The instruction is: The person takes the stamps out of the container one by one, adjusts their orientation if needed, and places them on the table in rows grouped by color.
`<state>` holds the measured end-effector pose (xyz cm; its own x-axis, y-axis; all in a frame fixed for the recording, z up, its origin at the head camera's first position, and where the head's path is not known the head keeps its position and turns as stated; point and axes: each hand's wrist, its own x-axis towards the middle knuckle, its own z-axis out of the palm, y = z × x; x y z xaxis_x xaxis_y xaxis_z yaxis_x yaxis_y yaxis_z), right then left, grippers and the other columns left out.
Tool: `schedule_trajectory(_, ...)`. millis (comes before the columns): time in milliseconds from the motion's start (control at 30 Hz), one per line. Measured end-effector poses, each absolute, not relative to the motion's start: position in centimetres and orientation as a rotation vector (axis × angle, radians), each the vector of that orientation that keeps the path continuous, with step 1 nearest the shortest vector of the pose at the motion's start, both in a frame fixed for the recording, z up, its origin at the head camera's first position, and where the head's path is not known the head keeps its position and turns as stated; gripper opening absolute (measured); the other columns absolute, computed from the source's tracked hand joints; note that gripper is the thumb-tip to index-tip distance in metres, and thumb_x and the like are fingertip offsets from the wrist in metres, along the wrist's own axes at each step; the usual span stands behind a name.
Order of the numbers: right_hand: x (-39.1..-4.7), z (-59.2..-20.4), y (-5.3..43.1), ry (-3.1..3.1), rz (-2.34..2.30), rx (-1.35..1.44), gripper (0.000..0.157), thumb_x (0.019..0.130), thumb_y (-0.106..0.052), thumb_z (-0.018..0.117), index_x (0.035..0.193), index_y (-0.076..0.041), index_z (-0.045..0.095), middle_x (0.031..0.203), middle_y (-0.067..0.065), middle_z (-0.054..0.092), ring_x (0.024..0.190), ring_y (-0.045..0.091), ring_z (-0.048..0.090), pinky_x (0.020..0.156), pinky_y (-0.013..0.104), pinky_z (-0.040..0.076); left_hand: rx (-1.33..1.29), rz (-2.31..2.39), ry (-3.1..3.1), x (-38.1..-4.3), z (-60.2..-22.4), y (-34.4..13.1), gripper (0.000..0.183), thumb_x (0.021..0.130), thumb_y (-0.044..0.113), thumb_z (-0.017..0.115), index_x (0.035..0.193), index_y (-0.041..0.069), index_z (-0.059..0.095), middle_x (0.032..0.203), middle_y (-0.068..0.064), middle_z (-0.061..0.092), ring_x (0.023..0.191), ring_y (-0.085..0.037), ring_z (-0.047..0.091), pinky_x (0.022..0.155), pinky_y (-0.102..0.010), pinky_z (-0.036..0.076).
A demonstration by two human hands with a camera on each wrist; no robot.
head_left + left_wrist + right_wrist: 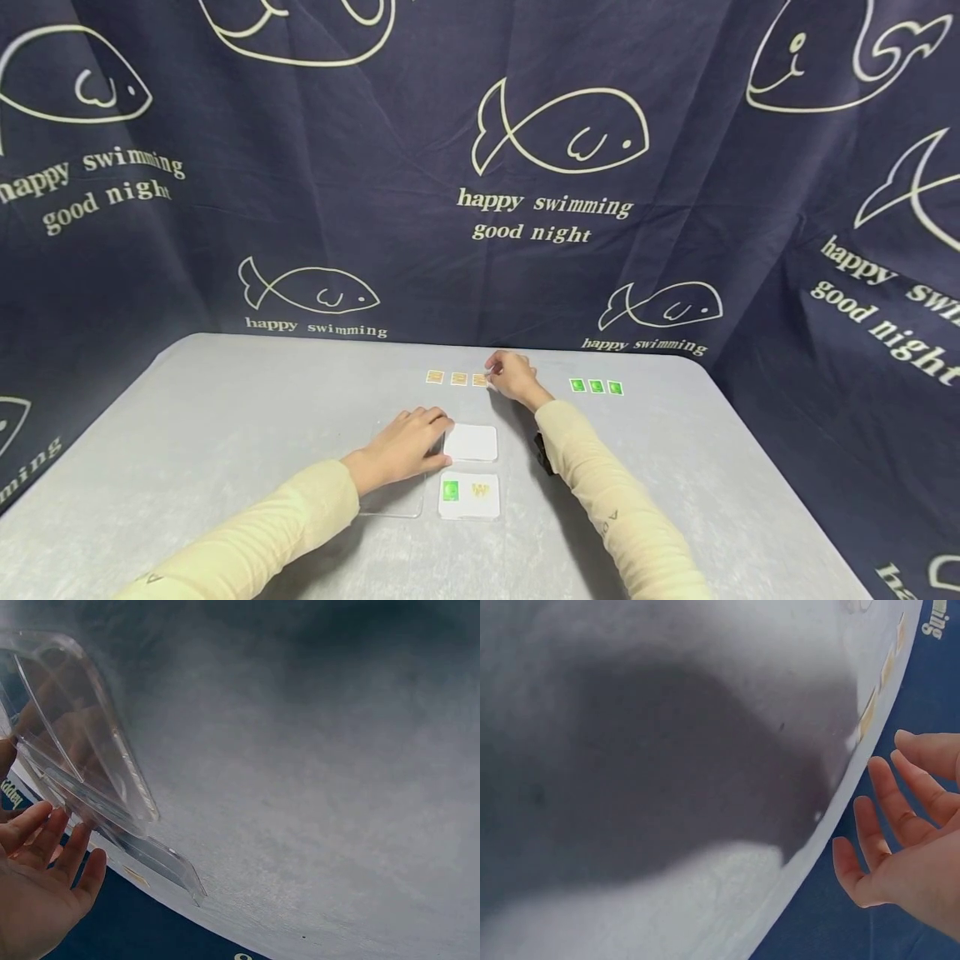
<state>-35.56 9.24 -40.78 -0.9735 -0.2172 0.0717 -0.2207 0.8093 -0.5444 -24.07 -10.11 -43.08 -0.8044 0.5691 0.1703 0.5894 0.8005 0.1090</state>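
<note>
In the head view, my left hand [405, 446] rests at the left edge of a white card stack [472, 443], thumb at its near corner and fingers at its far corner. The left wrist view shows its loosely bent fingers [64, 840] beside a hinged clear plastic case [112, 750]. My right hand [513, 377] is at the right end of a row of three small orange cards [458, 379], its fingertips beside the last one. In the right wrist view its fingers [889, 799] are spread and loosely bent; whether they touch the card cannot be told.
Three small green cards [596, 387] lie to the right of my right hand. Nearer me, a white card with green and gold pictures [469, 507] lies below the blank stack. Clear plastic [393, 507] lies under my left wrist. A dark fish-print curtain [420, 208] borders the grey table [225, 417].
</note>
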Motion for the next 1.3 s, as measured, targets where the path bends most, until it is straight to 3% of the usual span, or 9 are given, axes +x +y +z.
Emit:
schedule_trajectory(567, -32.3, -40.0, 10.3, -2.869, 0.827, 0.599, 0.016, 0.076, -0.006, 0.064, 0.092, -0.006, 0.064, 0.087, 0.008, 0.066, 0.087, 0.023, 0.052, 0.08, 0.043, 0.037, -0.903, -0.215, -2.884, -23.9, -42.6, -9.9, 0.055, 0.08, 0.042, 0.065, 0.121, 0.007, 0.053, 0.115, -0.006, 0.057, 0.103, -0.024, 0.055, 0.085, -0.041, 0.044)
schedule_trajectory(1300, -27.2, -40.0, 12.5, -2.736, 0.881, 0.862, 0.017, 0.072, -0.001, 0.064, 0.089, -0.003, 0.063, 0.082, 0.008, 0.064, 0.084, 0.027, 0.057, 0.077, 0.033, 0.038, -0.953, -0.265, -2.786, -22.1, -41.5, -11.2, 0.049, 0.082, 0.039, 0.063, 0.12, 0.009, 0.054, 0.114, -0.003, 0.059, 0.104, -0.021, 0.055, 0.086, -0.039, 0.044)
